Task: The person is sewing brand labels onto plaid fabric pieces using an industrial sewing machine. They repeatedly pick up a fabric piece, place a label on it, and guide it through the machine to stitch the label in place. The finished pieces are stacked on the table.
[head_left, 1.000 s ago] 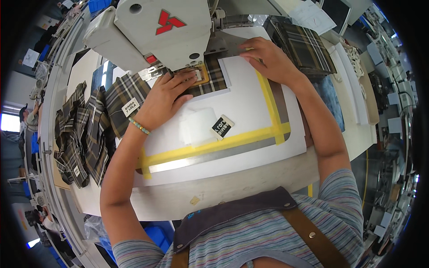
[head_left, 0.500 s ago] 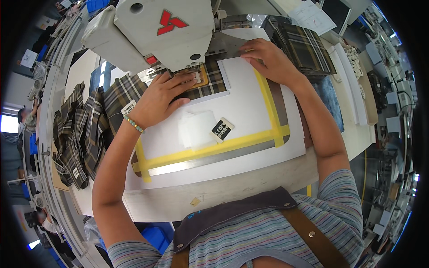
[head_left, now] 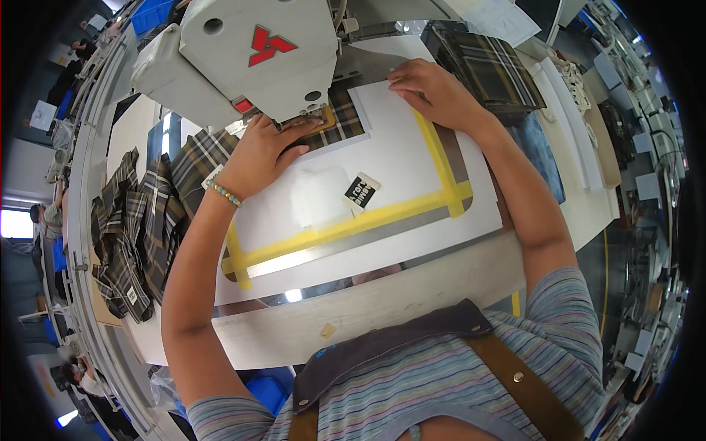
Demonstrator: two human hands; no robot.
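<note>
A large white sewing machine head (head_left: 257,59) stands over a piece of plaid fabric (head_left: 342,121). An orange frame (head_left: 329,117) lies on this fabric beneath the head. My left hand (head_left: 265,156) is open over the fabric's left part, its index finger stretched toward the frame; other fingertips are partly hidden by the machine. My right hand (head_left: 434,92) rests open, fingers loosely bent, on the far right edge of a white sheet (head_left: 397,154) bordered with yellow tape (head_left: 346,229). A small black-and-cream label (head_left: 360,192) lies on that sheet.
Loose plaid pieces (head_left: 132,242) are heaped at the left. A folded plaid stack (head_left: 493,66) stands at the far right, near papers (head_left: 500,20). The pale table edge (head_left: 368,301) runs close to my body. A blue bin (head_left: 268,393) sits below it.
The taped sheet has slid away from me with the label on it, baring a shiny strip along the table's near side. Both hands have moved along with it. The view has shifted slightly.
</note>
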